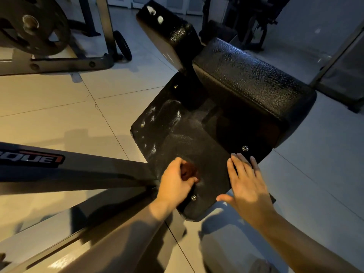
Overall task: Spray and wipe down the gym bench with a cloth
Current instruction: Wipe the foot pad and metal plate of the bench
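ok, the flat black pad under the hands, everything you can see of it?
The pad is a black slab, textured vinyl by its look, with four metal studs near its corners and whitish streaks toward its left side. The left hand holds a bunched reddish cloth on it; the right hand lies flat on it.

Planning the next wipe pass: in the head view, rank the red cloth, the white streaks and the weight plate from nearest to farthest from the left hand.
1. red cloth: gripped in the left hand, at the near end of the seat pad.
2. white streaks: farther up the pad, on its left side.
3. weight plate: far off at the upper left, across the floor.
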The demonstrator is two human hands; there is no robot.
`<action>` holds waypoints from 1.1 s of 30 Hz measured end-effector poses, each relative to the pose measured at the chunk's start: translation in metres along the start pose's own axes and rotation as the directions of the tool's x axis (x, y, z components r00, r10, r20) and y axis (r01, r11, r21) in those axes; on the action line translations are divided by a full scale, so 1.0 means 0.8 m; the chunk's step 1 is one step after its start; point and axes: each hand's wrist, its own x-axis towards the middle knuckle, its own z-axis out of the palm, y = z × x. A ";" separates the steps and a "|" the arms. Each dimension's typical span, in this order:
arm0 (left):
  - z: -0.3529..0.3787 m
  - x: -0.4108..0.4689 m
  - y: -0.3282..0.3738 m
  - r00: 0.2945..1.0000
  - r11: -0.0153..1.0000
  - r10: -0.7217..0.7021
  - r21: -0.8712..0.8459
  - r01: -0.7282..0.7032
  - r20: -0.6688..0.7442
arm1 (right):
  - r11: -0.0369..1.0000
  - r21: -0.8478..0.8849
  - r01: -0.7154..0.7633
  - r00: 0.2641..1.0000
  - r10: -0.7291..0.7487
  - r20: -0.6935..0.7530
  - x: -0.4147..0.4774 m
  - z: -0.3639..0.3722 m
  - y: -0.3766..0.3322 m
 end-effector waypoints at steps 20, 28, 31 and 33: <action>-0.087 0.042 0.035 0.899 0.830 -0.344 -0.360 0.426 0.271 | 0.905 0.423 -0.044 0.998 0.054 -0.012 0.023 -0.048 -0.035; -0.130 0.030 0.058 0.813 0.817 -0.233 -0.347 0.462 0.534 | -0.025 0.953 -0.303 0.942 0.146 0.303 0.065 -0.074 -0.058; -0.154 0.035 0.056 0.826 0.839 -0.212 -0.336 0.428 0.523 | -0.195 0.914 -0.356 0.934 -0.037 0.356 0.068 -0.088 -0.049; -0.163 0.037 0.062 0.831 0.838 -0.204 -0.346 0.421 0.517 | -0.239 0.896 -0.375 0.927 -0.119 0.356 0.069 -0.096 -0.048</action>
